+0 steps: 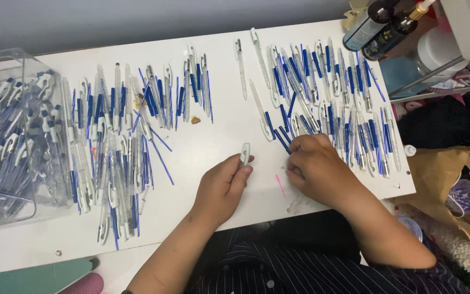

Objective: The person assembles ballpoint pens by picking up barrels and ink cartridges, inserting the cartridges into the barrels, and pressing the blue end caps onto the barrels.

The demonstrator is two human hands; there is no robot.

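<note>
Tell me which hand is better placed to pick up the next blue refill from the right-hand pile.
Right. The right hand already rests at the edge of the right-hand pile of pen parts, fingers on a blue refill. The left hand is occupied holding a clear pen cap.

Your white tabletop (213, 141) carries clear plastic pens with blue grips (322, 87) and one pink streak (280, 185). Your dark garment (278, 267) shows thin white pinstripes.

A short clear-white pen cap (245, 153) stands nearly upright, pinched at its lower end in the fingertips of the left hand (221, 188) above the white table. Right pile of pen parts (327, 103): clear barrels and blue-tipped refills lying side by side, mostly lengthwise away from the person. The right hand (316, 169) rests curled on that pile's near edge, fingertips among the blue refills.
</note>
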